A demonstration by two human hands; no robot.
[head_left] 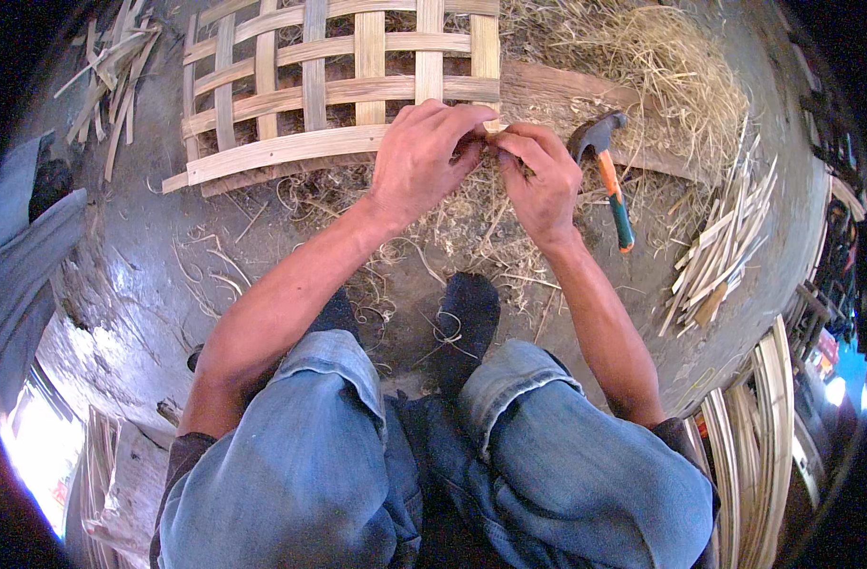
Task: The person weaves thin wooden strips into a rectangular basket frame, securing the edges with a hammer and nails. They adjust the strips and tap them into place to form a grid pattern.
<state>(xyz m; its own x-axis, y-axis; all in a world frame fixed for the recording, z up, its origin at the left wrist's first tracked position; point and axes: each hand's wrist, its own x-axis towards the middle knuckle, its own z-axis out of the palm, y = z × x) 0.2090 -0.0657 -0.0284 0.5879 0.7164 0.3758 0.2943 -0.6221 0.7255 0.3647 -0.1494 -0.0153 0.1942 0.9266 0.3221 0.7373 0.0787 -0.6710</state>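
Note:
A woven lattice of flat, pale bamboo strips [331, 91] lies in front of me, with a wider strip [282, 152] along its near edge. My left hand [422, 159] covers the near right corner, its thumb and forefinger closed on the lattice there. Beside it, my right hand [540, 180] pinches at the same corner, fingertips almost meeting those of the left. Whatever is between the right fingertips is too small and hidden to make out. Just right of that hand rests a claw hammer [606, 175] with an orange and green handle, untouched.
Under the lattice is a wooden plank [566, 90]. Fine shavings [661, 57] heap at the far right and scatter over the floor. Split sticks [723, 248] lie at right, more strips [120, 71] at far left. Long slats [770, 417] stand at lower right.

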